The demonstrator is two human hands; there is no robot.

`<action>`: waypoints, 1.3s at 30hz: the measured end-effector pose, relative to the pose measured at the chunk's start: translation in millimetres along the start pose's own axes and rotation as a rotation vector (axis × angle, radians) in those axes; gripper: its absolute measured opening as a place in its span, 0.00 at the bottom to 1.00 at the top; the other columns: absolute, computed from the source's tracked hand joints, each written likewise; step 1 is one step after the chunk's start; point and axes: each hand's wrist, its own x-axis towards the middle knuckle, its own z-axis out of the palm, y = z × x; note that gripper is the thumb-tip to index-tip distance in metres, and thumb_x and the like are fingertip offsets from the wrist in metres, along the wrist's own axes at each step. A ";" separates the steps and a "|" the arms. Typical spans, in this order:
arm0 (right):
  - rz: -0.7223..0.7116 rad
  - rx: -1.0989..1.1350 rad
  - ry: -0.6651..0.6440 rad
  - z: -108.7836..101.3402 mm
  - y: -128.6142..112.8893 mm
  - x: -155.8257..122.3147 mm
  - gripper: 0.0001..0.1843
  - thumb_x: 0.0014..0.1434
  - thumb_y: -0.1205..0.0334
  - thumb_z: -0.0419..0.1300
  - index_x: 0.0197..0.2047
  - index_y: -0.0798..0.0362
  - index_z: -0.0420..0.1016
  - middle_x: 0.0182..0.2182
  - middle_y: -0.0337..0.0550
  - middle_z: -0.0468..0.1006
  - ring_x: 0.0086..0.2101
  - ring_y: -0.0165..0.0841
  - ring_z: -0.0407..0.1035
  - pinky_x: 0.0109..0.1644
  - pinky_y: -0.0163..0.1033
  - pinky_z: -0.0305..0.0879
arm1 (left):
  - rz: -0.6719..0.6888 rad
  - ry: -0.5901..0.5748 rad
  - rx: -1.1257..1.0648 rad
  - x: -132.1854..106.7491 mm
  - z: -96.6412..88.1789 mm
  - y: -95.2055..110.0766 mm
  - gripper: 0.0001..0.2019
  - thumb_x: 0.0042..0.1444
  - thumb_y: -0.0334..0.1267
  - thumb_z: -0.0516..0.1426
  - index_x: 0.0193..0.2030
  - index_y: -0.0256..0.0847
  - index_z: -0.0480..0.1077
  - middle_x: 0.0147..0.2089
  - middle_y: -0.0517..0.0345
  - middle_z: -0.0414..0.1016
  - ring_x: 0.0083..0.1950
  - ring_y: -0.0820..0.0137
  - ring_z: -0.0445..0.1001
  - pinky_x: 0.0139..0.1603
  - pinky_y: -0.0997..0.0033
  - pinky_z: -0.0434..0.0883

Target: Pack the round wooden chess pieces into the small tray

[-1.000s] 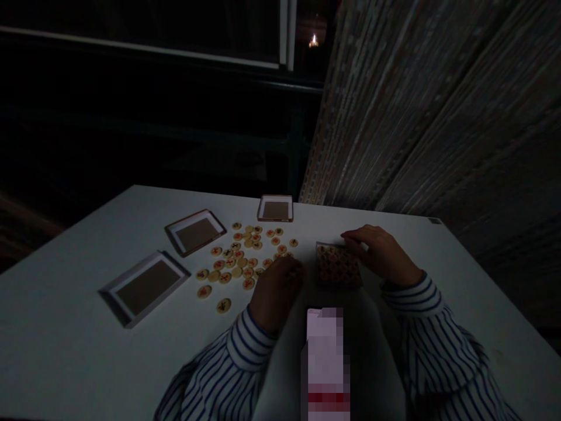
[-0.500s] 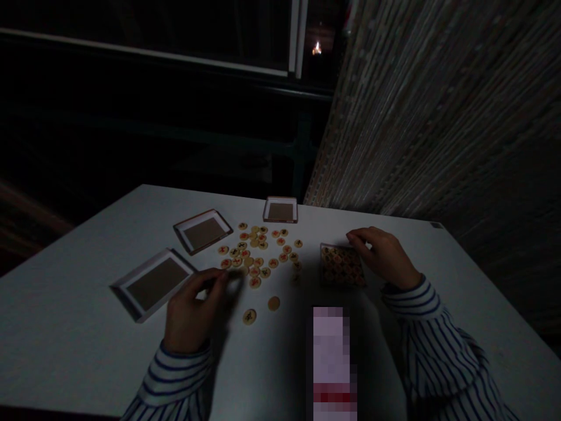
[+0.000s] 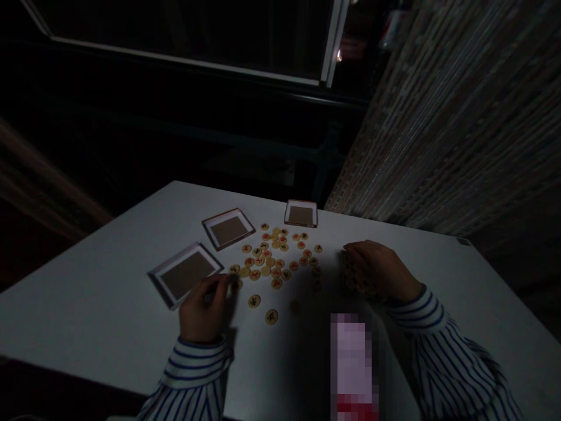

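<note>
My left hand [image 3: 205, 307] is closed in a pinch at the near left edge of a spread of round xiangqi pieces [image 3: 267, 254]. One dark-marked piece [image 3: 237, 285] lies right at its fingertips; whether they grip it is unclear. Just in front of that hand lies another piece with a black character [image 3: 254, 301]. On the right, my right hand [image 3: 381, 269] is bent over a small box filled with pieces [image 3: 350, 275], fingers together at its far left corner. The hand covers much of the box and whatever its fingertips hold.
Three shallow trays stand beyond the pieces: one near left [image 3: 186, 275], one behind it [image 3: 228, 228], one at the back [image 3: 301, 213]. A blurred-out pale and red item [image 3: 353, 356] is at the near edge. A string curtain [image 3: 421, 128] hangs behind the white table [image 3: 131, 234].
The view has swung, shifting everything rightward. My right hand has come down over the box. My left hand has drawn back toward me, and a black-marked piece now shows in front of it.
</note>
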 end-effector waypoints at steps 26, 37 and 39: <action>-0.022 0.036 -0.197 2.5 -25.8 13.8 0.15 0.57 0.64 0.49 0.44 0.53 0.72 0.37 0.47 0.77 0.37 0.35 0.70 0.41 0.39 0.64 | 0.125 -0.118 -0.024 -4.1 -12.3 1.7 0.11 0.52 0.43 0.52 0.34 0.41 0.71 0.35 0.56 0.75 0.38 0.69 0.73 0.44 0.68 0.70; -0.031 0.026 -0.229 3.3 -24.6 15.8 0.16 0.56 0.64 0.50 0.45 0.54 0.72 0.37 0.48 0.77 0.38 0.36 0.70 0.42 0.40 0.63 | 0.172 -0.124 -0.022 -1.1 -10.9 -2.8 0.10 0.53 0.41 0.53 0.36 0.40 0.71 0.37 0.56 0.74 0.39 0.69 0.73 0.44 0.68 0.69; -0.042 0.025 -0.226 8.1 -22.6 18.0 0.15 0.56 0.64 0.49 0.45 0.54 0.72 0.37 0.47 0.77 0.38 0.35 0.70 0.42 0.39 0.63 | 0.171 -0.144 -0.013 1.3 -10.3 -2.1 0.10 0.53 0.42 0.53 0.37 0.40 0.71 0.38 0.56 0.74 0.40 0.69 0.72 0.44 0.68 0.69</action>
